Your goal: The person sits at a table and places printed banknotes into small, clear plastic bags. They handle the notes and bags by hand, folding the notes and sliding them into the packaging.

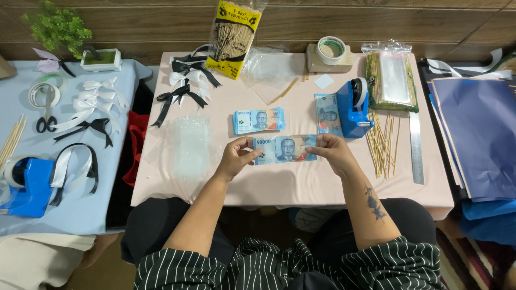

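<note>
Nearest the person, the left hand (236,156) and the right hand (332,153) hold one blue banknote (285,149) stretched flat between them, just above the near middle of the pink surface (279,185). Each grip is a closed pinch, thumb on top and fingers beneath, at the note's two short ends. The note looks thin, light and limp; it would likely sag or crease if held by one end only, so holding both ends suits it, with light pressure to avoid tearing.

Just beyond it lies a stack of banknotes (259,120), and to the right a single note (328,114) beside a blue tape dispenser (355,107). Wooden skewers (382,142) and a metal ruler (416,147) lie further right. On the left is clear plastic wrap (188,147); far left, black and white ribbon bows (188,80).
</note>
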